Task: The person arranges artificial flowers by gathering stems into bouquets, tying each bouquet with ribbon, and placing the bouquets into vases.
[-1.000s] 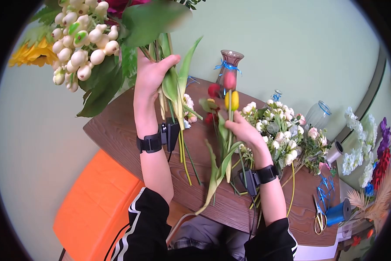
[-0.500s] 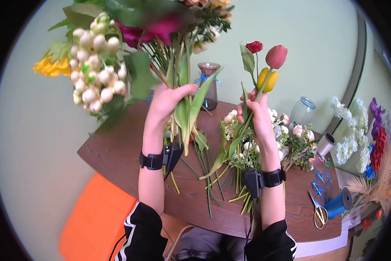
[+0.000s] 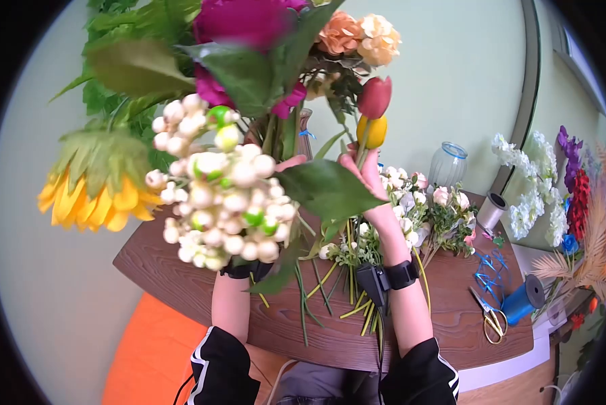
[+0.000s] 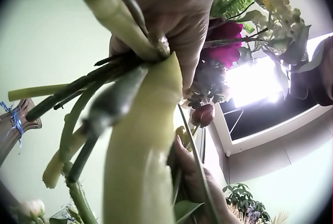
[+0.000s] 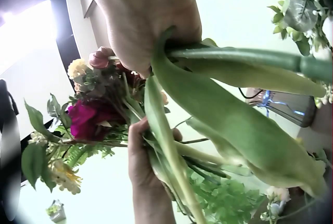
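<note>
The left hand (image 4: 169,15) grips a thick bundle of stems in the left wrist view; in the head view, white berries (image 3: 232,202) mostly hide it. Above it the bouquet spreads out, with a magenta flower (image 3: 242,23), a drooping sunflower (image 3: 94,189) and peach blooms (image 3: 378,40). The right hand (image 3: 370,179) holds the stems of a red tulip (image 3: 375,98) and a yellow tulip (image 3: 372,132), whose heads stand beside the bouquet's right side. Long green leaves (image 5: 223,109) hang from the right hand in the right wrist view.
White flowers (image 3: 404,196) and cut stems lie on the brown table (image 3: 175,263). A glass jar (image 3: 448,164) stands behind them. Scissors (image 3: 490,317), a blue ribbon spool (image 3: 522,300) and a silver spool (image 3: 492,210) are at the right. An orange seat (image 3: 151,351) is at lower left.
The tulips rose from over the table to beside the bouquet, and the right hand has come closer to the left. The bouquet shifted right and lower, its berries now covering the left hand.
</note>
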A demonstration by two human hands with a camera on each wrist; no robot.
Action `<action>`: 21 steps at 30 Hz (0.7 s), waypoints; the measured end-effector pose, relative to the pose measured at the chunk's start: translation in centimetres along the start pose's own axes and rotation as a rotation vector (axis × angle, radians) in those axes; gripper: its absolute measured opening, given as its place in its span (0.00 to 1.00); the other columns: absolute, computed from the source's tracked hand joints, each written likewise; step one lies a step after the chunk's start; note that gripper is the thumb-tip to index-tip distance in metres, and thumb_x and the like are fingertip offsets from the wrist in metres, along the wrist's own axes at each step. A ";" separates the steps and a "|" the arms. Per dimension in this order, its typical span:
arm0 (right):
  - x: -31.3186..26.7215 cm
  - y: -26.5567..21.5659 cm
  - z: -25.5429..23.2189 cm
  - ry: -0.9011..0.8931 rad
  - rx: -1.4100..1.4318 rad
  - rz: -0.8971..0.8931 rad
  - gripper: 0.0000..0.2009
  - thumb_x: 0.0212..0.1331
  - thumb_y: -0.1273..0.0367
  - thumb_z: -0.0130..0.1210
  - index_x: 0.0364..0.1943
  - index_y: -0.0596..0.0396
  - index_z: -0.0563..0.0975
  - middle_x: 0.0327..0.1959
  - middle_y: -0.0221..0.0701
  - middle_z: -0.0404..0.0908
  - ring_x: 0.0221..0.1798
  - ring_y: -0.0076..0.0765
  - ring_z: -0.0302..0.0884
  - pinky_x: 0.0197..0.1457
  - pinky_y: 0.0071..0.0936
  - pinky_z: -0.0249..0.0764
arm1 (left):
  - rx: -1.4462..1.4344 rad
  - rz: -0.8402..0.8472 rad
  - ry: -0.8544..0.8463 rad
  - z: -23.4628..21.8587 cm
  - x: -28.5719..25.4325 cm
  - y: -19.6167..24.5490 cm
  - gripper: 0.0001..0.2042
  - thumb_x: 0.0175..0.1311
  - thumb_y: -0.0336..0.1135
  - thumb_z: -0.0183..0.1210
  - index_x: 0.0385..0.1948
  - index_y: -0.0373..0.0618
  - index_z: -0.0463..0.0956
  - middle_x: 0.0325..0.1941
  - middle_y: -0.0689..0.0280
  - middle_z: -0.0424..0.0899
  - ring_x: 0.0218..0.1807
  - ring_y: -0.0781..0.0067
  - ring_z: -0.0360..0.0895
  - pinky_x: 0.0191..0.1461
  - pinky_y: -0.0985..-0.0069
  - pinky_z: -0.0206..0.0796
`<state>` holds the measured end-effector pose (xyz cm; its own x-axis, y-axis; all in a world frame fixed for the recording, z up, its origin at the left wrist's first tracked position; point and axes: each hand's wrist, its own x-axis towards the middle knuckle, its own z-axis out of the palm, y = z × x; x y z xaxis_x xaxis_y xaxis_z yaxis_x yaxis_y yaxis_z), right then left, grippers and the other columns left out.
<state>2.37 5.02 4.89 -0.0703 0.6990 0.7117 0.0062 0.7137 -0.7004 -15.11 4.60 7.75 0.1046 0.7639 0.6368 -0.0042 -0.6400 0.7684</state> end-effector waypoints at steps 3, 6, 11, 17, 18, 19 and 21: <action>-0.5 0.4 1.1 -0.066 0.055 0.099 0.21 0.55 0.64 0.47 0.47 0.57 0.54 0.32 0.31 0.66 0.32 0.23 0.65 0.35 0.20 0.65 | -0.004 0.010 0.147 -1.6 0.2 0.8 0.14 0.44 0.25 0.58 0.35 0.39 0.68 0.24 0.70 0.73 0.27 0.80 0.72 0.30 0.83 0.66; -1.0 0.6 2.4 -0.104 0.054 0.130 0.22 0.52 0.64 0.50 0.47 0.56 0.54 0.32 0.31 0.66 0.33 0.23 0.65 0.36 0.21 0.64 | -0.110 -0.025 0.144 -3.4 0.8 -0.5 0.13 0.45 0.25 0.58 0.35 0.39 0.68 0.24 0.70 0.73 0.28 0.80 0.72 0.30 0.83 0.66; -2.0 0.9 4.5 -0.215 0.055 0.120 0.21 0.49 0.65 0.54 0.44 0.57 0.60 0.33 0.29 0.67 0.36 0.21 0.65 0.39 0.21 0.64 | -0.300 -0.043 0.126 -5.8 1.4 -2.0 0.12 0.46 0.23 0.56 0.34 0.39 0.68 0.25 0.68 0.73 0.25 0.81 0.72 0.26 0.84 0.65; -2.0 2.8 4.3 -0.288 0.333 0.286 0.11 0.53 0.63 0.49 0.33 0.56 0.69 0.24 0.24 0.69 0.28 0.16 0.66 0.32 0.16 0.64 | -0.273 0.026 0.149 -6.4 1.0 -0.8 0.13 0.44 0.21 0.57 0.33 0.41 0.67 0.24 0.70 0.72 0.24 0.82 0.71 0.25 0.85 0.65; -1.9 3.4 4.0 -0.288 0.356 0.301 0.11 0.54 0.62 0.48 0.31 0.56 0.70 0.22 0.23 0.69 0.26 0.15 0.66 0.30 0.15 0.64 | -0.284 0.023 0.142 -6.3 1.0 -0.9 0.13 0.44 0.21 0.57 0.33 0.41 0.67 0.24 0.70 0.72 0.24 0.82 0.71 0.25 0.85 0.65; -1.8 3.2 3.9 -0.253 0.300 0.282 0.13 0.57 0.60 0.44 0.23 0.55 0.68 0.18 0.23 0.68 0.20 0.16 0.65 0.27 0.14 0.63 | -0.295 0.019 0.133 -6.2 1.0 -0.9 0.13 0.44 0.21 0.57 0.33 0.41 0.67 0.24 0.70 0.72 0.23 0.82 0.71 0.25 0.85 0.65; -1.5 2.7 3.6 -0.208 0.352 0.270 0.16 0.58 0.58 0.41 0.18 0.53 0.65 0.15 0.25 0.67 0.20 0.19 0.65 0.25 0.15 0.61 | -0.308 0.007 0.118 -5.9 0.9 -0.9 0.12 0.44 0.21 0.57 0.32 0.41 0.67 0.24 0.70 0.72 0.23 0.82 0.71 0.25 0.85 0.64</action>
<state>-1.10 5.74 1.72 -0.3106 0.8074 0.5016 -0.2831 0.4251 -0.8597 -20.85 6.38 7.99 -0.0128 0.7752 0.6316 -0.3068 -0.6042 0.7354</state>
